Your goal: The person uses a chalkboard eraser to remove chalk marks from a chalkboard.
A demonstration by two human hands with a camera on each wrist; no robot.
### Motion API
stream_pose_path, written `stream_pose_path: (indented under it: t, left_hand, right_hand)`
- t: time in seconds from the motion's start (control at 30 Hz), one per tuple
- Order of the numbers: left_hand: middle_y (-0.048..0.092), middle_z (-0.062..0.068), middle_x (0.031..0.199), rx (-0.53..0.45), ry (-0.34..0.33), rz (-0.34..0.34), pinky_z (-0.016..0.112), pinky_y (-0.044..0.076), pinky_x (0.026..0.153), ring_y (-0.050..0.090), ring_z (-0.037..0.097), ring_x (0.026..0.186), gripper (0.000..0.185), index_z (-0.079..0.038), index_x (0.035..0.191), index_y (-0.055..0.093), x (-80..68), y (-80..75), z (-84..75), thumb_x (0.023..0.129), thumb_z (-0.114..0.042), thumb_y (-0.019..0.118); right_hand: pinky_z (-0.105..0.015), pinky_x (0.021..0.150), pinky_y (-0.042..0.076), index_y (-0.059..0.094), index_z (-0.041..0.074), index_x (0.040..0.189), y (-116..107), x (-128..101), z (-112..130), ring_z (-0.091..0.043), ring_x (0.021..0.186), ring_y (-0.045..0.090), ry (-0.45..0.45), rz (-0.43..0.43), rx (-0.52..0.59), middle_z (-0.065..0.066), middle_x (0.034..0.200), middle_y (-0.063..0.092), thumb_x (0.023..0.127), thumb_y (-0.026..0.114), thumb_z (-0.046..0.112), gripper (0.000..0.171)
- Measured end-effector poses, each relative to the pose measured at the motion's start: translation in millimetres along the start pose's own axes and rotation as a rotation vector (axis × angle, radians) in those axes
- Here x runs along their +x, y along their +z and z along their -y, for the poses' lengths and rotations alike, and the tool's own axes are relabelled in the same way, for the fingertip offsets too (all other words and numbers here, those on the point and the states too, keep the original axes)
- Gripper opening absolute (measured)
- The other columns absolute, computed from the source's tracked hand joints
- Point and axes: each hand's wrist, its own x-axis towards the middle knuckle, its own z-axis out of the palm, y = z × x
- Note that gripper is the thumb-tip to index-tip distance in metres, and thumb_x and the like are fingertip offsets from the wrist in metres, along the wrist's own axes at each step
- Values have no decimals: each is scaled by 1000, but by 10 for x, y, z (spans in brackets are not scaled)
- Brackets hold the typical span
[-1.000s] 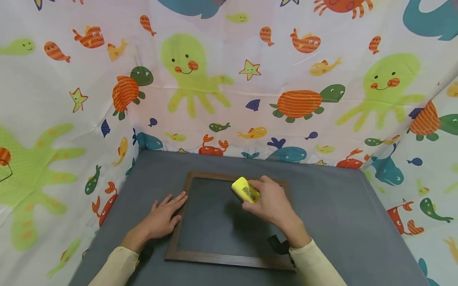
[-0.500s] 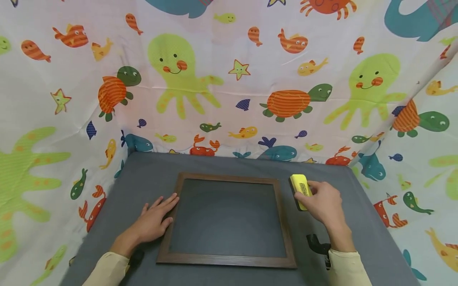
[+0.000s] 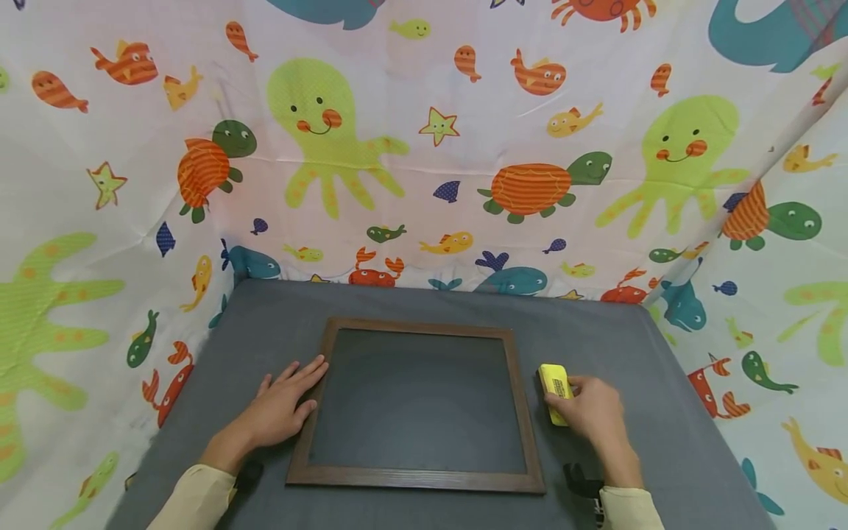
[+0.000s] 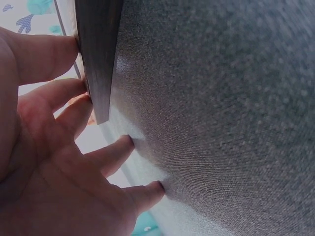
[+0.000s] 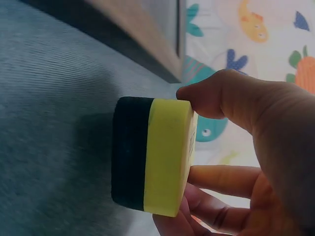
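Note:
A dark chalkboard [image 3: 417, 401] in a brown wooden frame [image 3: 306, 434] lies flat on the grey table [image 3: 278, 309]. My left hand [image 3: 281, 401] rests flat on the table, fingers straight, touching the frame's left edge [image 4: 98, 59]. To the right of the frame, my right hand [image 3: 592, 411] grips a yellow eraser [image 3: 553, 390] with a black felt base [image 5: 129, 155]. The felt side faces the table and looks set down on it. In the right wrist view the thumb and fingers [image 5: 221, 93] pinch the yellow block [image 5: 170, 157].
Cloth walls printed with sea animals [image 3: 424, 147] enclose the table at the back and both sides. Grey tabletop shows around the frame, with a strip at the right [image 3: 636, 353]. A black wrist strap [image 3: 583, 478] sits by my right sleeve.
My right hand carried the eraser off the chalkboard, over the frame's right edge, then lowered it toward me onto the table. The left hand stayed in place.

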Motion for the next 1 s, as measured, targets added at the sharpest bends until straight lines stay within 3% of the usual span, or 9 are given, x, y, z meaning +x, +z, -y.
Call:
stream_pose_path:
  t: [0.47,0.8,0.9,1.0]
  left_hand:
    - [28,8,182,-8,-12,-20,92,13,117,26,56,163,71,-16,173,36,-58,15,35,109,-14,65]
    - [25,7,183,-17,-11,22,91,13,118,24,56,164,70,-15,174,34,-34,58,51,111,-14,63]
    - [23,10,184,-23,-7,49,90,15,119,21,58,164,70,-13,175,32,-26,43,22,111,-13,62]
    - [21,14,183,-27,9,16,89,17,119,20,59,163,71,-10,175,30,-30,0,-5,112,-13,62]
  right_hand:
    - [-35,61,46,70,-10,137,155,28,44,-26,80,63,3,20,24,-20,105,77,91,84,44,73]
    - [-36,62,45,71,-9,133,142,52,-28,-25,78,61,-52,54,-13,-14,95,72,92,85,48,71]
    - [-43,68,54,68,-12,135,95,29,-60,-31,85,65,-84,66,-43,-20,100,72,94,82,52,78]
    - [-59,82,60,61,-16,142,-7,3,-89,-42,99,70,-128,42,-57,-31,115,70,99,77,52,82]
